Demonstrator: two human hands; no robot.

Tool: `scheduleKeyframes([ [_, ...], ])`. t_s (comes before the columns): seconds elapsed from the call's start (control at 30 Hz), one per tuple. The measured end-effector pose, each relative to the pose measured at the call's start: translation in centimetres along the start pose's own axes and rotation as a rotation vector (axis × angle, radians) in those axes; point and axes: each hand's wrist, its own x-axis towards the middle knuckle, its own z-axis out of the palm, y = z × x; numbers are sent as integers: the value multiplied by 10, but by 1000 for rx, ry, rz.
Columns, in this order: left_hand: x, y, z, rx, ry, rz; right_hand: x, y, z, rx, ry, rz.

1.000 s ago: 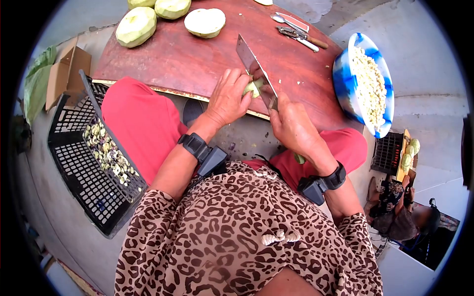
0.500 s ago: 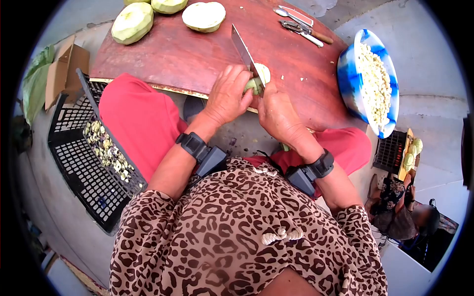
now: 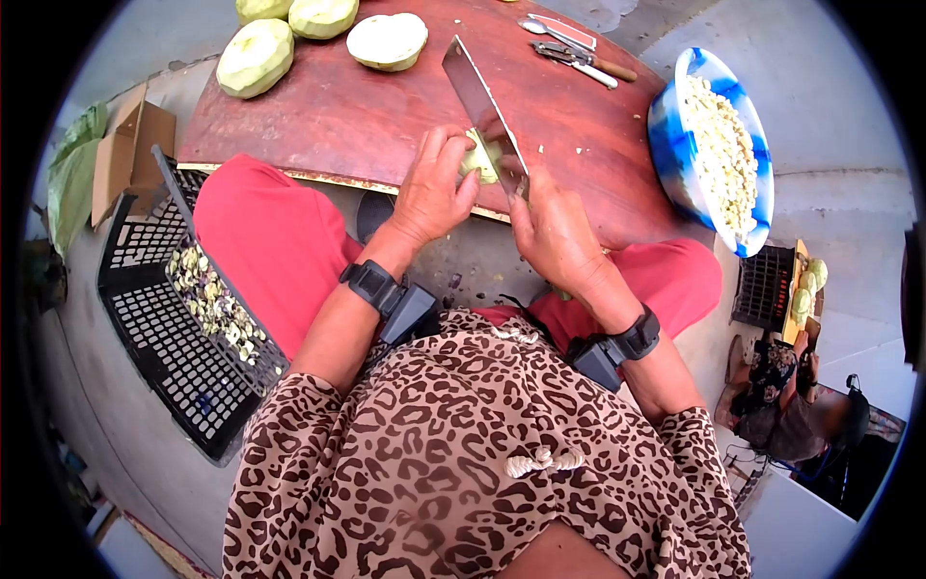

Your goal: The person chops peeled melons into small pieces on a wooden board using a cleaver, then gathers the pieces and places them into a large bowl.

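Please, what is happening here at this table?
A seated person is cutting a small pale green piece on a red-brown board. The left hand holds the piece at the board's near edge; the right hand grips a cleaver, blade against it. Peeled fruits lie at the far edge, a blue bowl of white bits stands right, a black crate with scraps left.

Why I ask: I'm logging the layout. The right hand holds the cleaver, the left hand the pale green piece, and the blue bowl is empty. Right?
No: the head view shows the blue bowl full of white cut pieces, not empty. The right hand does hold the cleaver, the left hand the pale green piece.
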Motion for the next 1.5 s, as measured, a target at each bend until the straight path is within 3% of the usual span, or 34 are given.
scheduleKeyframes([
  [0.5, 2, 0, -2, 73, -63, 47, 15, -10, -16, -45, -173, 0],
  [0.8, 3, 0, -2, 82, -72, 58, 20, 2, 21, -82, -99, 88],
  [0.97, 1, 1, -5, 146, -71, 80, 11, 7, 28, -99, -14, 15],
  [1.3, -2, 1, -3, -6, 22, -11, 2, -7, 4, -11, 16, -2],
  [1.5, -3, -2, -3, 89, -51, 21, 1, -5, 3, -36, -32, -33],
])
